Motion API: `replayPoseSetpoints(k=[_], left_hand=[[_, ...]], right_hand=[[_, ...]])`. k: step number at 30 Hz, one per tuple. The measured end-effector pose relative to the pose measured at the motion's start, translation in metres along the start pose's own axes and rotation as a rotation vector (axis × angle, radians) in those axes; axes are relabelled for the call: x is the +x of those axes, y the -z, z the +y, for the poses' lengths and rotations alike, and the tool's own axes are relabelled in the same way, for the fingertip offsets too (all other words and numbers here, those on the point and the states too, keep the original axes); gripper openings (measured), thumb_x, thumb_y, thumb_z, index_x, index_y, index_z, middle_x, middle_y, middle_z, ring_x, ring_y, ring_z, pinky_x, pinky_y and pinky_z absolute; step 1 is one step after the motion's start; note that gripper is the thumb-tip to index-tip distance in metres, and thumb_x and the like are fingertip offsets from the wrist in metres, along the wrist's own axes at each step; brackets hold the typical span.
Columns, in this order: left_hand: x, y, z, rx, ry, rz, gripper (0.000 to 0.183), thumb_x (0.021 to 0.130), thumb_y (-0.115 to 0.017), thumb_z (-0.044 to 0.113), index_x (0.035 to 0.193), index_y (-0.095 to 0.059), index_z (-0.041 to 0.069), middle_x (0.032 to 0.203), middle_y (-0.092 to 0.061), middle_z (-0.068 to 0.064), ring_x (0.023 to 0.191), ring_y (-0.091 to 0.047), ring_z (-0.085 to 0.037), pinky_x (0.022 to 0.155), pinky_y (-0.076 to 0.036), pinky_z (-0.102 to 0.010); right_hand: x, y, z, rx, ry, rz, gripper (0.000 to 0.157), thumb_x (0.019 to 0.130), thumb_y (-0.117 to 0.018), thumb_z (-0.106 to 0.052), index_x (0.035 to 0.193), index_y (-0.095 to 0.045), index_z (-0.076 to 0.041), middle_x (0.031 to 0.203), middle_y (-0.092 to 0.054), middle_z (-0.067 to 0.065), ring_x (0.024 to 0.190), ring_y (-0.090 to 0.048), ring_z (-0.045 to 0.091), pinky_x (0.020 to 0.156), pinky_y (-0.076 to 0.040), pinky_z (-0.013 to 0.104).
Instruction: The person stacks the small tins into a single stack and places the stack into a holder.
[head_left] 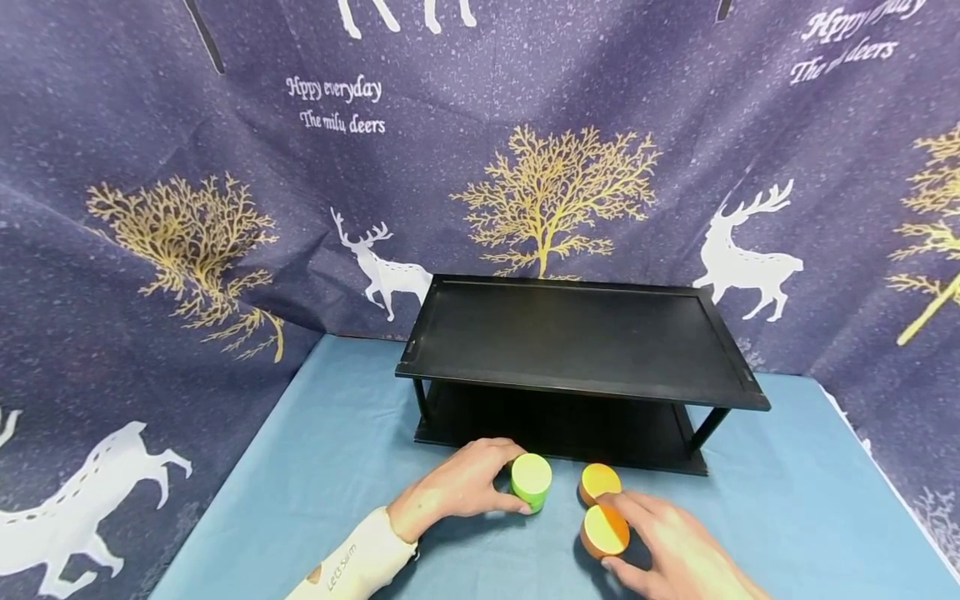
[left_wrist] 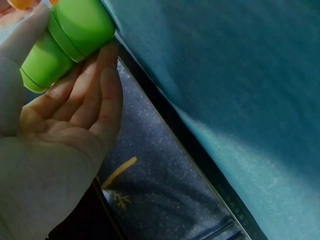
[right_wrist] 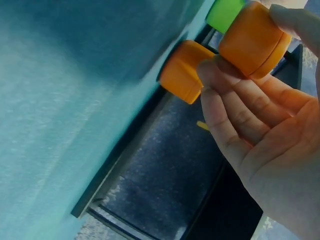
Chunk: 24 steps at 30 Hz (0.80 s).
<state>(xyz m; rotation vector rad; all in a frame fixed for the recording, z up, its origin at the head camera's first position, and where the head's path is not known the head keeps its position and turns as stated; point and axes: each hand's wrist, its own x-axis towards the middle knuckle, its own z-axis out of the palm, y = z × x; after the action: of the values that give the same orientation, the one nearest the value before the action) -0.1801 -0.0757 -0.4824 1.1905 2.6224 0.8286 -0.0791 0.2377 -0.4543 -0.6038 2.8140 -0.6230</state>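
My left hand (head_left: 468, 483) holds a stack of two green lidded jars (head_left: 531, 478) in front of the black rack, thumb on the near side and fingers round the far side. In the left wrist view, the lower green jar (left_wrist: 86, 25) stands at the blue cloth with the other on top. My right hand (head_left: 671, 546) pinches an orange lidded jar (head_left: 604, 533) between thumb and fingers. Just behind it a second orange jar (head_left: 599, 481) sits on the cloth; in the right wrist view, my fingertips (right_wrist: 210, 72) overlap this second jar's edge.
Behind the jars stands a two-level black rack (head_left: 577, 337), its lower shelf (head_left: 555, 425) close to both hands. Blue cloth (head_left: 315, 433) covers the table. A dark blue curtain (head_left: 420, 167) printed with deer and trees hangs behind and at both sides.
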Motion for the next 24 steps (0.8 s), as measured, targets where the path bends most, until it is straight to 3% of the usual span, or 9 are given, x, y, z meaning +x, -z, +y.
replayPoseSetpoints(k=[9,18,24], left_hand=[[0.000,0.000,-0.001,0.001,0.000,-0.003,0.053,0.085,-0.089,0.050,0.127,-0.072,0.022,0.117,-0.068,0.015,0.107,-0.061,-0.001,0.099,-0.053,-0.024],[0.000,-0.001,-0.002,-0.003,-0.014,0.009,0.053,0.085,-0.089,0.051,0.126,-0.072,0.023,0.116,-0.068,0.016,0.106,-0.061,0.000,0.098,-0.053,-0.024],[-0.001,-0.002,-0.002,-0.005,-0.017,0.017,0.052,0.084,-0.089,0.050,0.126,-0.072,0.023,0.116,-0.068,0.017,0.105,-0.061,0.001,0.098,-0.053,-0.023]], right_hand=[[0.001,0.005,-0.005,-0.053,0.077,0.102,0.060,0.083,-0.088,-0.055,0.129,-0.068,-0.023,0.118,-0.068,-0.014,0.097,-0.063,0.007,0.081,-0.061,0.038],[0.003,0.011,-0.009,-0.085,0.062,0.151,0.057,0.082,-0.089,-0.053,0.126,-0.069,-0.023,0.116,-0.069,-0.014,0.097,-0.064,0.007,0.084,-0.062,0.040],[0.006,0.013,-0.012,-0.085,0.103,0.225,0.054,0.080,-0.092,-0.048,0.124,-0.069,-0.026,0.115,-0.066,-0.017,0.095,-0.062,0.005,0.081,-0.061,0.034]])
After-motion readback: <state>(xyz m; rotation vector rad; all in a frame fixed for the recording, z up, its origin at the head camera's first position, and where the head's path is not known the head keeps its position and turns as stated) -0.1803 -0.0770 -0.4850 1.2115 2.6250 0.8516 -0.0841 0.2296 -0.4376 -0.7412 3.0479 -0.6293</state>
